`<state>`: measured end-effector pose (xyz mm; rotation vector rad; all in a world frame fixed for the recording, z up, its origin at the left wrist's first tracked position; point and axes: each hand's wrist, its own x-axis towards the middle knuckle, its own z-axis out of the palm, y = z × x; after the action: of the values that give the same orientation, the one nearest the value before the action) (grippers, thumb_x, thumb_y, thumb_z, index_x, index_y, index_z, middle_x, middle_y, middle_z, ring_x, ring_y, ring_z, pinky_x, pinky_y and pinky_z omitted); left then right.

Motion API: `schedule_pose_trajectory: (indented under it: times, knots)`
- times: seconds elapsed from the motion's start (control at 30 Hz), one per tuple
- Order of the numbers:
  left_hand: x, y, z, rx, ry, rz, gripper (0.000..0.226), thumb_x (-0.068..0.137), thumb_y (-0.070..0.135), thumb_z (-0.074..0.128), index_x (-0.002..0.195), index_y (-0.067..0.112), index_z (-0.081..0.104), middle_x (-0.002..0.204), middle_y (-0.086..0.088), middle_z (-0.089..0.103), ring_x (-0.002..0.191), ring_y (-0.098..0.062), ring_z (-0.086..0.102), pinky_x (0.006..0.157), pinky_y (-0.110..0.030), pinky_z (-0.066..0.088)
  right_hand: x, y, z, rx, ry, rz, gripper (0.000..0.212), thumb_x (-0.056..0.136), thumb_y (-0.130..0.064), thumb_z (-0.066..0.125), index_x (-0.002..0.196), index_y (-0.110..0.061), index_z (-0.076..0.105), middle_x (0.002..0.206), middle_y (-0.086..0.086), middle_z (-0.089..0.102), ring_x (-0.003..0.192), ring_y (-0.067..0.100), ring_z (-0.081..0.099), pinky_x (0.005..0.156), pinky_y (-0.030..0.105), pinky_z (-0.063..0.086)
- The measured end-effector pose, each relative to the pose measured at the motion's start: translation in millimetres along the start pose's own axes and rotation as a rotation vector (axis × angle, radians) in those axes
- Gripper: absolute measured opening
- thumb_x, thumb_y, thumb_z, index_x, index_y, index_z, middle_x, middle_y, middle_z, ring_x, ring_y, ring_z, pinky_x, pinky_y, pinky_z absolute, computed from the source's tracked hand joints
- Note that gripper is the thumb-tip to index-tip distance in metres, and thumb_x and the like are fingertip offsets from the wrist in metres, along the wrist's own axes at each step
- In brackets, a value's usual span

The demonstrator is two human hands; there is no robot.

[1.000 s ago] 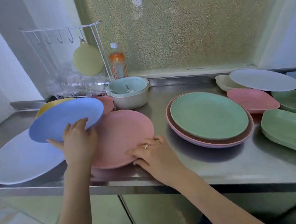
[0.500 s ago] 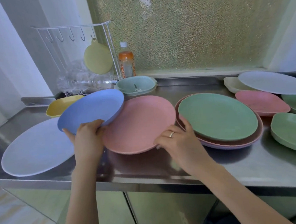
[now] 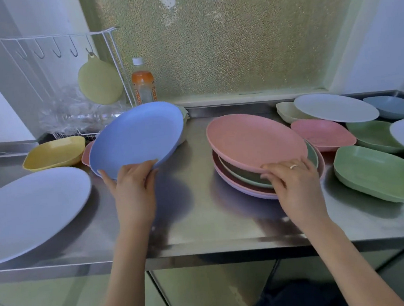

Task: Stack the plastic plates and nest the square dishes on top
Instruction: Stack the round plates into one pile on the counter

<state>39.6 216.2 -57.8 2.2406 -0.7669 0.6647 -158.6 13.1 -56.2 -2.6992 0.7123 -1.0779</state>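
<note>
Left hand (image 3: 132, 181): forearm reaching forward, fingers curled round the near rim of the tilted blue plate (image 3: 137, 137), held left of the plate stack (image 3: 246, 185).
Right hand (image 3: 291, 179): fingers pinch the pink plate (image 3: 255, 142) by its near rim, tilted atop the stack.

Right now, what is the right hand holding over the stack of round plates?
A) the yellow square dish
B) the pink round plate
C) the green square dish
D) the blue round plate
B: the right hand grips the near rim of the pink round plate, tilted over the green plate on the stack, while the left hand holds the blue round plate.
</note>
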Motion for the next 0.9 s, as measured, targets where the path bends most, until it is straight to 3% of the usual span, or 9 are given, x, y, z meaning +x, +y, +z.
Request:
schedule_pose_trajectory:
  times: [0.13,0.37,0.5,0.6,0.8,0.9]
  knots:
    - [-5.3,7.8,14.9,0.002,0.003,0.025,0.02,0.085,0.006,0.061,0.099,0.014,0.071,0.079,-0.003,0.068,0.09,-0.031,0.06,0.11,-0.064,0.006,-5.6,9.0,-3.3,-0.026,-0.002,-0.015,0.018,0.081,-0.005,0.068,0.093,-0.017,0.074,0.082,0.001,0.074,0.081,0.03,0.061,0.085,0.047,0.042]
    - [-8.1,7.4,27.7,-0.013,0.036,0.011,0.023,0.083,0.006,0.06,0.1,0.015,0.071,0.081,-0.003,0.069,0.09,-0.029,0.058,0.109,-0.065,0.005,-4.3,19.0,-6.0,-0.001,-0.13,-0.006,0.017,0.086,-0.019,0.062,0.096,-0.029,0.071,0.09,-0.008,0.069,0.087,0.022,0.057,0.08,0.037,0.033]
    - [-8.6,8.3,30.4,-0.027,0.036,0.014,0.023,0.083,0.007,0.059,0.101,0.015,0.071,0.083,-0.004,0.07,0.092,-0.027,0.055,0.109,-0.063,0.004,-6.1,18.3,-7.0,-0.009,-0.199,0.021,0.024,0.088,-0.032,0.048,0.097,-0.031,0.071,0.091,-0.009,0.065,0.09,0.02,0.055,0.081,0.037,0.033]
    - [-9.1,8.0,31.0,-0.038,0.043,0.013,0.023,0.083,0.006,0.06,0.101,0.015,0.071,0.083,-0.004,0.07,0.093,-0.019,0.047,0.109,-0.063,0.003,-4.6,18.6,-9.1,-0.026,-0.244,0.047,0.017,0.091,-0.034,0.054,0.097,-0.031,0.07,0.096,-0.01,0.065,0.096,0.019,0.055,0.084,0.036,0.03]
    - [-9.7,8.2,31.0,-0.036,0.036,0.004,0.022,0.084,0.007,0.06,0.101,0.015,0.071,0.081,-0.003,0.069,0.092,-0.028,0.056,0.109,-0.064,0.003,-3.9,14.4,-11.5,-0.058,-0.289,0.06,0.02,0.093,-0.035,0.049,0.098,-0.031,0.068,0.1,-0.01,0.062,0.1,0.016,0.05,0.085,0.034,0.025]
    - [-10.6,7.6,31.4,-0.038,0.054,0.019,0.023,0.083,0.006,0.06,0.101,0.015,0.071,0.082,-0.004,0.07,0.093,-0.019,0.049,0.109,-0.062,0.003,-3.5,14.1,-10.6,-0.047,-0.285,0.075,0.017,0.091,-0.036,0.051,0.094,-0.032,0.067,0.098,-0.01,0.061,0.1,0.016,0.05,0.083,0.031,0.023]
